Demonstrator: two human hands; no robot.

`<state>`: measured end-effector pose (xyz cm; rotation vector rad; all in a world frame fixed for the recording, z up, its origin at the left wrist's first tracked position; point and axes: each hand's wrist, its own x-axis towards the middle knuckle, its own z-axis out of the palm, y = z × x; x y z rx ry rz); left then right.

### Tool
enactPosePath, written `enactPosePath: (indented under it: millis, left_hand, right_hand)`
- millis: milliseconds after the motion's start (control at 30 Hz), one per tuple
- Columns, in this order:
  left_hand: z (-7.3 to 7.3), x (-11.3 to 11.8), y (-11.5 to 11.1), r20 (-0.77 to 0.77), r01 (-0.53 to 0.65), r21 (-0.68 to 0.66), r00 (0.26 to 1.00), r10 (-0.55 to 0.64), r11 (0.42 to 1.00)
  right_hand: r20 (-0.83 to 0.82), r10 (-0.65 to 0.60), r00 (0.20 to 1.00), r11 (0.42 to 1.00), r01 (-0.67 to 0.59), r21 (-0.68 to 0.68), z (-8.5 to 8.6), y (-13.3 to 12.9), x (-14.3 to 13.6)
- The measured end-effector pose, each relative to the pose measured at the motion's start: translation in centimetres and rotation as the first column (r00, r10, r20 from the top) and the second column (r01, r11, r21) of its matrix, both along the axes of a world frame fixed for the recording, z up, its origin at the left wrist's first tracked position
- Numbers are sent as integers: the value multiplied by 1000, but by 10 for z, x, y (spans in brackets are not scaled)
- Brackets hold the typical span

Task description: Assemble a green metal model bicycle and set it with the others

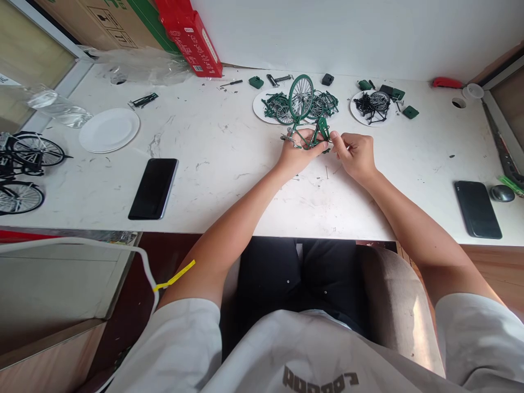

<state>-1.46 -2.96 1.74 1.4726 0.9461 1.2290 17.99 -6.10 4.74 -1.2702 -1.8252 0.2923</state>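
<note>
A small green model bicycle [301, 98], one spoked wheel pointing up, is held over the middle of the table. My left hand [298, 153] wraps round its frame from below, fingers closed. At the bicycle's right end, beside a green part [323, 129], my right hand [354, 153] is closed with thumb and forefinger pinched; whatever is between them is too small to name. Behind the bicycle, a white plate [259, 108] bears green wheels and parts. Another plate [387, 120] on the right holds black bicycle parts.
A phone [153, 189] and a stacked white plate [109, 130] lie left, near black model bicycles [30, 150]. Another phone [477, 209] and a mouse [502, 193] are right. A red box [192, 41], a screwdriver [231, 83] and small green pieces [256, 82] stand or lie behind.
</note>
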Motion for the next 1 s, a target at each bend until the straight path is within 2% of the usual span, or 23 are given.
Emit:
enactPosePath:
  millis: [300,733,1000]
  left_hand:
    - [-1,0,1,26,9,-8,1000,-9,1000]
    - [-7,-2,6,6,-93,18,996,93,995]
    - [-2,-5,5,-4,-87,14,996,87,996]
  right_hand:
    - [-50,-20,999,1000,21,4,-1,1,-1]
    - [-70,56,996,998,-56,8,-3,0,-2]
    - [-118,103,988,995,-103,2,-3,1,-1]
